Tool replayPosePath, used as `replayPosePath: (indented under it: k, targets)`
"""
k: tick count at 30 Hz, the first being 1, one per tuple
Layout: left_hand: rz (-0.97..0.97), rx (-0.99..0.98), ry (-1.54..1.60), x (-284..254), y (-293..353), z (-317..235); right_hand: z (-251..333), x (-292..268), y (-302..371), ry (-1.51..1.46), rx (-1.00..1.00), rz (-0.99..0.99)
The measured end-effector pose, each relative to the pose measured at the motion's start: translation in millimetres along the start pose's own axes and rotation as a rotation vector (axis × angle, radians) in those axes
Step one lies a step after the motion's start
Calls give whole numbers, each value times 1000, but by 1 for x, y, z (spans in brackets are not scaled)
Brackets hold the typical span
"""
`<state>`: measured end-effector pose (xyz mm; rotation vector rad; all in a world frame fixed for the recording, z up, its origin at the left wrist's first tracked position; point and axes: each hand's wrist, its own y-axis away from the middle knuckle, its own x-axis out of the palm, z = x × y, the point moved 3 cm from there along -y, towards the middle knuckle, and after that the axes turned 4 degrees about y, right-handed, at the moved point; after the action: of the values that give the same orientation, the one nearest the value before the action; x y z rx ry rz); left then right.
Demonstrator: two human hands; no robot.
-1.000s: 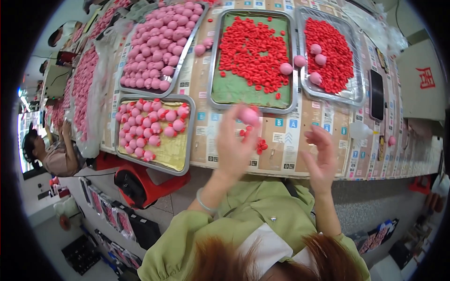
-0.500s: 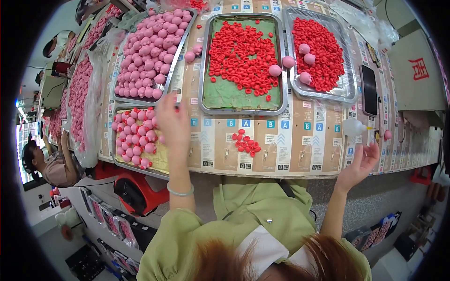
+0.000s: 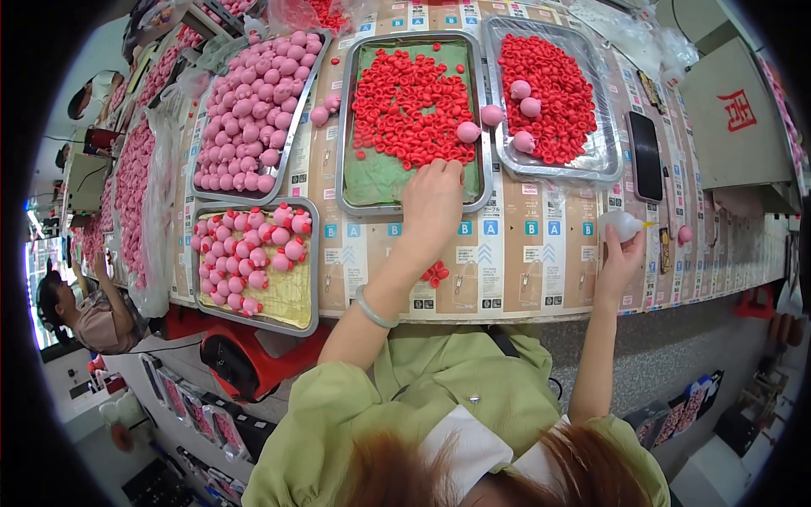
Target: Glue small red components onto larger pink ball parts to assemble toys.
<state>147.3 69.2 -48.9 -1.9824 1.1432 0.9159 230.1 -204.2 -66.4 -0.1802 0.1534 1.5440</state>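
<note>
My left hand (image 3: pixel 432 203) reaches over the front of the middle metal tray (image 3: pixel 340 160), which has a green lining. Its fingers are bent and pressed together at the near edge of a heap of small red ring-like pieces (image 3: pixel 405 101); whatever they pinch is hidden. At the right, my right hand (image 3: pixel 623 260) grips a white squeeze bottle (image 3: pixel 619 225) with a yellow tip, thumb and fingers around its near side. A pink ball-shaped figure (image 3: pixel 468 132) lies on the red pieces, just beyond my left fingertips.
Pink figures fill a tray (image 3: pixel 253 110) at the far left; pink figures with red parts lie in a nearer tray (image 3: pixel 291 313). A right-hand tray (image 3: pixel 615 160) holds more red pieces. Beside it lie a phone (image 3: pixel 645 156) and a grey box (image 3: pixel 735 118). Another person (image 3: pixel 97 313) sits at left.
My left hand has swung right from beside the near left tray to the red pieces in the middle tray. The right hand has moved up and closed on the squeeze bottle.
</note>
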Motion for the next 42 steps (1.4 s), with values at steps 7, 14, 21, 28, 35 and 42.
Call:
replayPosePath:
  k: [7, 14, 21, 28, 35, 42]
  targets:
    - [87, -565, 1375, -22, 30, -3, 57, 26, 42, -409, 79, 163]
    - [235, -662, 1815, -29, 69, -8, 81, 47, 75, -196, 135, 565]
    - [236, -953, 2094, -33, 87, -12, 102, 55, 81, -214, -67, 479]
    - [283, -986, 2293, -33, 90, -15, 117, 56, 87, -79, -348, 448]
    - [311, -960, 2289, -32, 90, -15, 117, 58, 88, 9, -343, 421]
    - [339, -967, 2287, -32, 91, -15, 115, 58, 87, 1, -303, 428]
